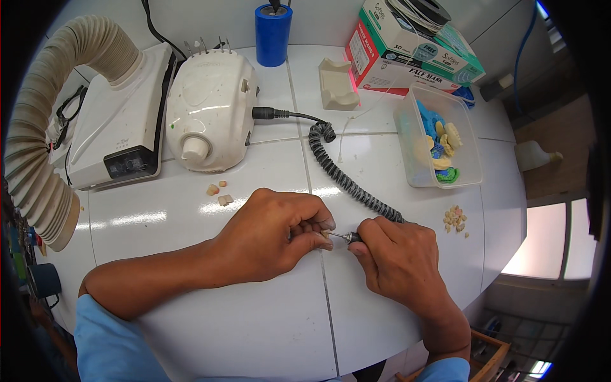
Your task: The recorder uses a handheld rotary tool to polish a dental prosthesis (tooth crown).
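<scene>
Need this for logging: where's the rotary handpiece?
In the head view, the rotary handpiece is right of centre in the right hand, near the left hand.

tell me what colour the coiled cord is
The coiled cord is mottled dark grey and black; it shows best in the head view.

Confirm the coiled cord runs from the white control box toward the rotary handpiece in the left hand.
No: the head view shows the rotary handpiece in the right hand. The coiled cord does run toward it from the white control box.
</scene>
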Action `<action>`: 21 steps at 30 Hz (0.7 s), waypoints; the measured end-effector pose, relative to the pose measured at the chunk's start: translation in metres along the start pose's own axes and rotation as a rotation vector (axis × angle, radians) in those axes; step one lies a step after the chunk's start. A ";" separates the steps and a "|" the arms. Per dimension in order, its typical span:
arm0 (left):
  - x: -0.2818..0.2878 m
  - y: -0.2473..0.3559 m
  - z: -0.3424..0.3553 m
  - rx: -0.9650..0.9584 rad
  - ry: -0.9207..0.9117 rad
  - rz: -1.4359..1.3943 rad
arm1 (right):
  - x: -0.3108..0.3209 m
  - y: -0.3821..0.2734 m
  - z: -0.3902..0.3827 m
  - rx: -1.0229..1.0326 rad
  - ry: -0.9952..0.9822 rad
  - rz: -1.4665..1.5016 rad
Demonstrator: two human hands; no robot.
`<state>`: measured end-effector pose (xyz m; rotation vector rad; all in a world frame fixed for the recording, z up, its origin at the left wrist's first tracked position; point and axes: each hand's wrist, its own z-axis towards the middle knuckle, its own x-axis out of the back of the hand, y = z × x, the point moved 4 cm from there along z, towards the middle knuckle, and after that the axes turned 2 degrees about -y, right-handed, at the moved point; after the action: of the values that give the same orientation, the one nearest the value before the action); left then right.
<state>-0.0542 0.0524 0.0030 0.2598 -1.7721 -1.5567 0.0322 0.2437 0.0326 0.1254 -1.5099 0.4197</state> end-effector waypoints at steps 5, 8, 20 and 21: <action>0.000 -0.001 0.000 -0.004 -0.007 -0.018 | 0.001 0.001 0.000 0.013 -0.020 0.011; 0.000 -0.001 -0.001 -0.016 0.001 -0.013 | 0.001 0.001 0.000 0.013 -0.012 0.011; 0.001 0.000 0.000 0.000 -0.013 0.006 | 0.002 0.002 0.000 0.023 -0.022 0.039; 0.001 0.000 0.000 -0.001 -0.013 0.005 | 0.002 0.001 0.000 0.012 -0.032 0.030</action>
<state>-0.0549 0.0523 0.0034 0.2448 -1.7813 -1.5585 0.0314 0.2452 0.0342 0.1192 -1.5422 0.4529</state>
